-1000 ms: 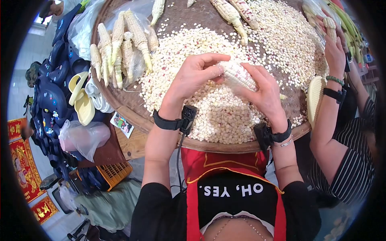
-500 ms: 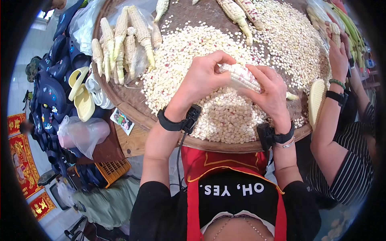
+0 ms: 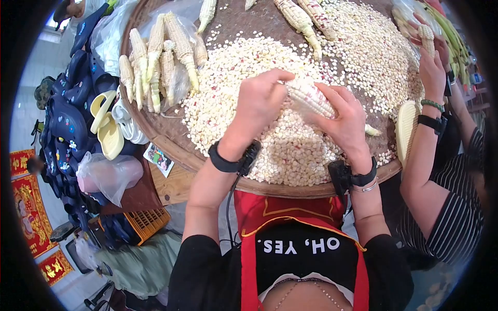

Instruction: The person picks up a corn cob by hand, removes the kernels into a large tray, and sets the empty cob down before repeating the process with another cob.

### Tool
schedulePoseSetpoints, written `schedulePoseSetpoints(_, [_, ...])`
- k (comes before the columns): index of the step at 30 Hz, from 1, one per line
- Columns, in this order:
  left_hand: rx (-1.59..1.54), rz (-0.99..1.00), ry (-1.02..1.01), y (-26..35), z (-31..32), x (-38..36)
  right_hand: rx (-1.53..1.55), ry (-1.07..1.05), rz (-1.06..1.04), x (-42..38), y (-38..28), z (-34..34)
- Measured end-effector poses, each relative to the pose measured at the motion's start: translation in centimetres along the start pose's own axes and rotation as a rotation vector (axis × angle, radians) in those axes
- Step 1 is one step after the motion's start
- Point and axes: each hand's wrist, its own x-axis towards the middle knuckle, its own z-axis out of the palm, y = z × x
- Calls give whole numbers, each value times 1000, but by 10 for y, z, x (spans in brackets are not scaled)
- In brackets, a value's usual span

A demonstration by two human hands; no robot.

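Observation:
Over a heap of loose pale kernels, an ear of corn with white and reddish kernels is held at a slant. My right hand wraps round its right end, thumb below and fingers above. At the other end is my left hand, its fingers curled in and the index fingertip at the ear's upper left tip. Its inner fingers are partly hidden. The heap lies on a round wooden tray with a raised rim.
Stripped cobs are piled at the tray's left. More ears of corn lie at the far side. On the right, another person's hand holds a cob, near a cream slipper. Dark blue clogs hang at left.
My left hand has shifted slightly left, its thumb drawn back from the ear's end. My right hand still grips the ear. The other person's cob has moved slightly up and left.

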Motion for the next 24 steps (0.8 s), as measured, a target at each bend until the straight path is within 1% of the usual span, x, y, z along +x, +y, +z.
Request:
schedulePoseSetpoints(1, [-180, -178, -50, -4, -4, 2, 69, -6, 30, 1, -1, -1])
schedulePoseSetpoints(2, [-179, -178, -53, -6, -7, 3, 139, -12, 61, 1, -1, -2])
schedulePoseSetpoints(3, [-234, -206, -73, -6, -10, 4, 139, -10, 65, 0, -1, -1])
schedulePoseSetpoints(4, [-292, -235, -92, -7, -12, 5, 136, -5, 42, 1, 1, -1])
schedulePoseSetpoints(6, [-348, -212, -113, -12, -12, 6, 132, -2, 21, 1, 3, 0])
schedulePoseSetpoints(8, [-507, -248, -201, -8, -13, 7, 34, 2, 13, 1, 4, -1])
schedulePoseSetpoints(9, [-507, -249, -201, -6, -14, 7, 34, 0, 14, 1, 5, 0])
schedulePoseSetpoints(11, [-502, -308, -298, -1, -16, 7, -12, 36, -38, 0, 9, 3])
schedulePoseSetpoints(18, [-440, -328, -370, -1, -21, 8, -74, 18, -86, 2, 5, -4])
schedulePoseSetpoints(20, [-505, -359, -380, 0, -19, 8, -116, 52, -150, 3, 6, -5])
schedulePoseSetpoints(21, [-506, -360, -380, -1, -17, 9, -115, 51, -150, 3, 5, -6])
schedulePoseSetpoints(23, [-634, -374, -392, -7, -14, 9, -166, 47, -179, 3, 5, -8])
schedulePoseSetpoints(24, [-633, -377, -390, -7, -14, 9, -163, 45, -180, 3, 4, -8])
